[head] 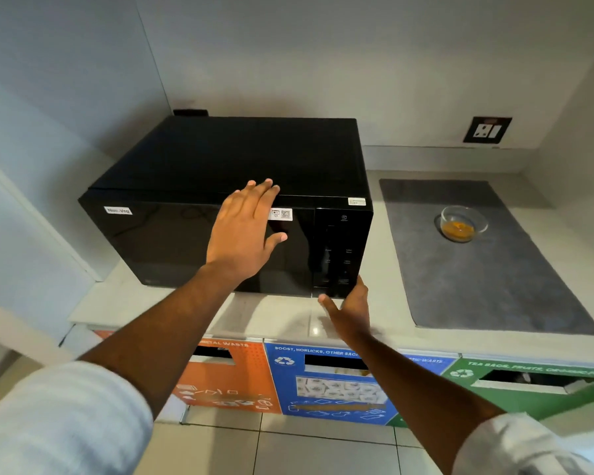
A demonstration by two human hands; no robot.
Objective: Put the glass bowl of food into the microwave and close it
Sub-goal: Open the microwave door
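Right, counting from my feed: one microwave (227,200), one glass bowl (463,222), one grey mat (487,269), one wall socket (487,129), and three coloured bin fronts under the counter (357,323), orange (234,378), blue (326,382) and green (535,385). I also see two hands, each with a white sleeve pushed back along the forearm.

The microwave is black, door shut, its long axis running left to right along the counter, door and control panel facing me. The glass bowl stands upright on the grey mat, well apart from the microwave on its right, mouth up, with orange food in the bottom. It is round, so I can name no long axis.

My left hand (244,231) is spread flat with fingers extended, against the upper front of the door near its top edge, gripping nothing. My right hand (348,310) is released too, fingers loose, at the lower right corner of the microwave below the control panel; whether it touches the casing I cannot tell.

Writing: a white sticker at the door's upper left reads "Non-Veg"; another sticker by my left fingertips carries a QR code. The orange front shows "…TAL WASTE", the blue "BOOST, HORLICKS, OTHER SAC…", the green "TEA BAGS, FRUITS, ORGANIC…". Panel button labels are too small to read.
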